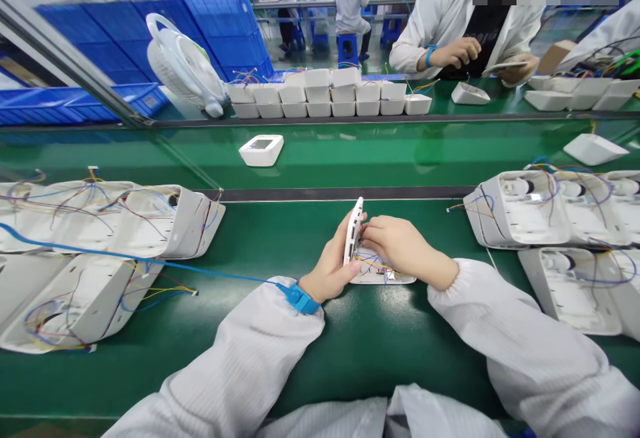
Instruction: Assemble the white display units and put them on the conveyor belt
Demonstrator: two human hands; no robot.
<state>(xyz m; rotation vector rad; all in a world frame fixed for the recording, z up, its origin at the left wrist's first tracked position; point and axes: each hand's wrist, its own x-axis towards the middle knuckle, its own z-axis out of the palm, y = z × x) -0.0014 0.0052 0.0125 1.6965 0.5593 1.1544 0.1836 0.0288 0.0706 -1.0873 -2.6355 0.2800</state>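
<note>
On the green bench in front of me lies an open white plastic housing [387, 277] with thin coloured wires inside. My left hand [330, 261] is closed on a white cover panel [353, 231], which it holds nearly upright over the housing's left side. A blue wrist strap with a cord is around that wrist. My right hand [397, 241] reaches over the housing from the right, with its fingers bent together behind the panel. Its fingertips are partly hidden, and whatever they pinch, perhaps a wire end, does not show.
White housings with loose wires stand at left [190, 225] and right [500, 218]. Behind a dark rail, a white device with a screen [261, 151] lies on a green strip. Farther back are stacked white units [319, 93], a white fan [183, 65] and a co-worker's hand [457, 53].
</note>
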